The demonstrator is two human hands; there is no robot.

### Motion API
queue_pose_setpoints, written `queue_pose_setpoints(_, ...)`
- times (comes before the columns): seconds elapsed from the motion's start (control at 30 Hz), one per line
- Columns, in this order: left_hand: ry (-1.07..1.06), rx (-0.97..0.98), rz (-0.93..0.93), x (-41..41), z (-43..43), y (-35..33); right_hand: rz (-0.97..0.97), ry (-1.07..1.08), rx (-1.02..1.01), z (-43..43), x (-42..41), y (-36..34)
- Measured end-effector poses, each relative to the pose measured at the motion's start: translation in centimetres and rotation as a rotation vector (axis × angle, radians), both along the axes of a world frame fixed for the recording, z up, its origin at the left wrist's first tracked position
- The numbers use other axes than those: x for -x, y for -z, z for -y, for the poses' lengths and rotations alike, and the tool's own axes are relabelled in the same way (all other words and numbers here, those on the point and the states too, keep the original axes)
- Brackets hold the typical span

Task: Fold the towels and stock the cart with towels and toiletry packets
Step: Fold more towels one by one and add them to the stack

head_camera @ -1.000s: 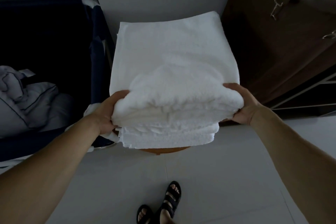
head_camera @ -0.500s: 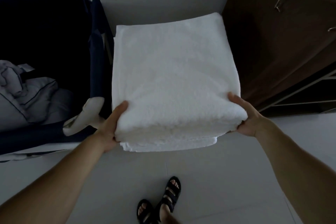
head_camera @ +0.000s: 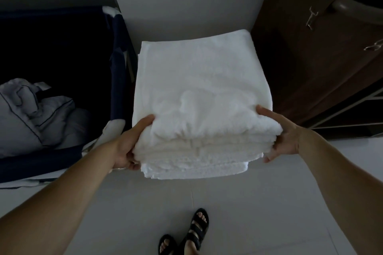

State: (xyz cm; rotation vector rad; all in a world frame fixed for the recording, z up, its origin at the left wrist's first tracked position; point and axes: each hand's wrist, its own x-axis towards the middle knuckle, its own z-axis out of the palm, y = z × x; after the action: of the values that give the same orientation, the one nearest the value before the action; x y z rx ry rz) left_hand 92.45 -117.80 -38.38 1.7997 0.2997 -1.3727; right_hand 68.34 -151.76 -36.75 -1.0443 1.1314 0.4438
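Observation:
A thick stack of folded white towels fills the middle of the view, its near edge facing me. My left hand grips the stack's near left corner, thumb on top and fingers underneath. My right hand holds the near right corner the same way. The top towel is rumpled near my hands. What the stack rests on is hidden beneath it.
A dark blue linen bin with crumpled grey-white bedding stands at the left. A dark wooden cabinet with metal hooks is at the right, a white wall behind. My sandalled feet stand on the pale tiled floor.
The top towel was flat half a second ago and now bunches up near my hands. Both hands have shifted slightly on the near corners; the view tilted a little.

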Motion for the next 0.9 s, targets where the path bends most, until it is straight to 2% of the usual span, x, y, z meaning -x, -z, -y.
queue_pose_setpoints(0.13,0.027,-0.016,-0.015,0.9,-0.7,0.5,-0.022,0.011,-0.016,-0.4,0.7,0.8)
queue_pose_setpoints(0.33,-0.182,0.271,0.008,1.1,0.9,-0.6,0.159,0.093,-0.038,-0.4,-0.5,0.0)
queue_pose_setpoints(0.4,-0.202,0.305,0.073,0.4,1.4,-1.4,0.212,0.116,-0.036,-0.1,-1.2,-0.7)
queue_pose_setpoints(0.47,-0.177,0.339,0.043,-0.2,1.3,-1.7,0.233,0.13,-0.033,0.0,-1.6,-1.1)
queue_pose_setpoints(0.67,-0.206,0.301,-0.103,0.3,-0.5,0.7,0.252,0.146,-0.073,-1.0,-0.2,0.5)
queue_pose_setpoints(0.9,-0.214,0.289,-0.072,0.1,-0.2,0.2,0.294,0.212,-0.131,-0.6,-0.2,1.2)
